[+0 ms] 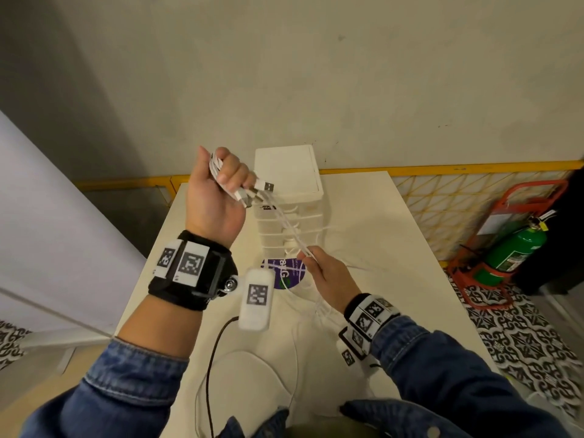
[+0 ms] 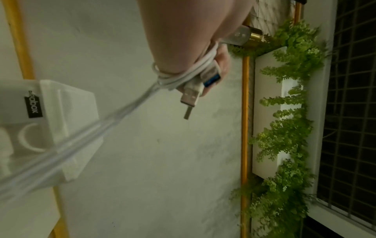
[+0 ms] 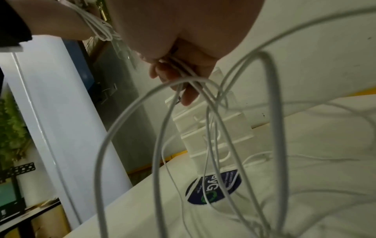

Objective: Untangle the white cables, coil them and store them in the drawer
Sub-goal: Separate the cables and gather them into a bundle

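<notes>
My left hand (image 1: pixel 221 178) is raised above the table and grips a bunch of white cables (image 1: pixel 286 222) near their USB plugs (image 1: pixel 264 186), which stick out past the fingers; the plugs (image 2: pixel 190 96) also show in the left wrist view. The cables run taut down to my right hand (image 1: pixel 311 256), which pinches the strands. Below the right hand, loose cable loops (image 3: pixel 162 128) hang onto the table (image 1: pixel 379 222). A white drawer unit (image 1: pixel 292 181) stands at the table's far end, its drawers looking closed.
A round purple sticker (image 1: pixel 284 273) lies on the table in front of the drawer unit. A dark cord (image 1: pixel 215 358) trails near the front edge. A green fire extinguisher (image 1: pixel 512 251) in a red stand sits on the floor at right. Yellow railing (image 1: pixel 442 167) runs behind.
</notes>
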A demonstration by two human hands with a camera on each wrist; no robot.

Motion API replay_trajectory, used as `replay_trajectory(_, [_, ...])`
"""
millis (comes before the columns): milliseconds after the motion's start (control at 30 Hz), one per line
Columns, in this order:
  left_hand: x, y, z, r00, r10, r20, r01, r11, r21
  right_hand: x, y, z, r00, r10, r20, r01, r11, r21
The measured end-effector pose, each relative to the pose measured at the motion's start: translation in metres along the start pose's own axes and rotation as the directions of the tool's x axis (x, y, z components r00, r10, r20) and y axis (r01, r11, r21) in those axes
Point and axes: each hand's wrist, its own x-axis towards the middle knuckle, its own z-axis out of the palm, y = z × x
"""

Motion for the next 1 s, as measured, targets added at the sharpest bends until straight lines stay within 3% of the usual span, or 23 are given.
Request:
replay_trajectory(133, [0.003, -0.005, 0.000, 0.977, 0.154, -0.146, -0.130, 0.979, 0.159, -0.008, 0.000, 0.008, 0.988, -0.050, 0.143, 0.061, 0.995, -0.073])
replay_trajectory(233, [0.005, -0.011, -0.005, 0.949, 0.250, -0.190, -0.153, 0.896, 0.416, -0.009, -0.010, 0.009, 0.974, -0.125, 0.188, 0.142, 0.986, -0.083])
replay_trajectory(300, [0.005, -0.015, -0.013, 0.937, 0.312, -0.155, -0.131, 0.728, 0.673, -0.009, -0.017, 0.005, 0.967, -0.185, 0.175, 0.203, 0.975, -0.093])
replay_trajectory(367, [0.002, -0.019, -0.024, 0.955, 0.285, -0.080, -0.073, 0.487, 0.870, -0.008, -0.024, 0.000, 0.961, -0.232, 0.149, 0.247, 0.964, -0.094])
replay_trajectory(467, [-0.009, -0.021, -0.041, 1.000, -0.010, -0.022, 0.022, 0.057, 0.998, -0.006, -0.029, -0.012, 0.969, -0.237, 0.073, 0.242, 0.968, -0.067])
replay_trajectory(500, [-0.014, -0.023, -0.045, 0.988, -0.142, -0.053, 0.047, -0.044, 0.998, -0.004, -0.031, -0.016, 0.972, -0.231, 0.032, 0.232, 0.971, -0.049])
replay_trajectory(533, [-0.019, -0.025, -0.047, 0.959, -0.260, -0.113, 0.091, -0.093, 0.991, -0.002, -0.033, -0.020, 0.973, -0.229, -0.008, 0.229, 0.973, -0.028])
replay_trajectory(633, [-0.034, -0.033, -0.039, 0.836, -0.518, -0.181, 0.202, -0.017, 0.979, 0.009, -0.038, -0.033, 0.970, -0.226, -0.086, 0.229, 0.973, 0.018])
replay_trajectory(733, [-0.041, -0.040, -0.027, 0.799, -0.591, -0.112, 0.187, 0.067, 0.980, 0.019, -0.034, -0.045, 0.972, -0.210, -0.106, 0.214, 0.976, 0.032])
replay_trajectory(800, [-0.040, -0.036, -0.026, 0.832, -0.546, -0.098, 0.214, 0.153, 0.965, 0.016, -0.021, -0.047, 0.985, -0.165, -0.049, 0.165, 0.986, -0.003])
replay_trajectory(933, [-0.022, -0.008, -0.027, 0.951, -0.288, -0.111, 0.259, 0.547, 0.796, -0.003, 0.018, -0.035, 0.991, 0.094, 0.095, -0.075, 0.979, -0.188])
replay_trajectory(1000, [-0.011, 0.011, -0.022, 0.974, -0.142, -0.177, 0.226, 0.685, 0.693, -0.016, 0.040, -0.030, 0.960, 0.228, 0.165, -0.180, 0.948, -0.262])
